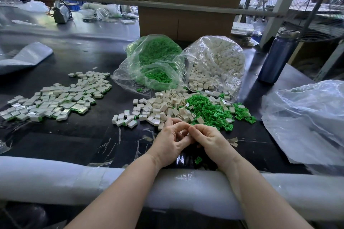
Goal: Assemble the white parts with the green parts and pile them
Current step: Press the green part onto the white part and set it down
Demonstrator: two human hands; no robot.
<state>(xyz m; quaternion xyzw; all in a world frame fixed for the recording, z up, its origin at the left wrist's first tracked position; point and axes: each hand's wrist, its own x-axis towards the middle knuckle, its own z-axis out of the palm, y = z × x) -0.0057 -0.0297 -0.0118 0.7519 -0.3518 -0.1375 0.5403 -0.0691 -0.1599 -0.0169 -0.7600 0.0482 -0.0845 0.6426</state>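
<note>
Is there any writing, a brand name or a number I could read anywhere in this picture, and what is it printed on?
None can be read.
Cardboard box: no print shows on its faces.
Blue bottle: no label visible.
Bag of green parts and bag of white parts: clear plastic, unprinted.
Grey device at the back: too small and blurred to tell.
</note>
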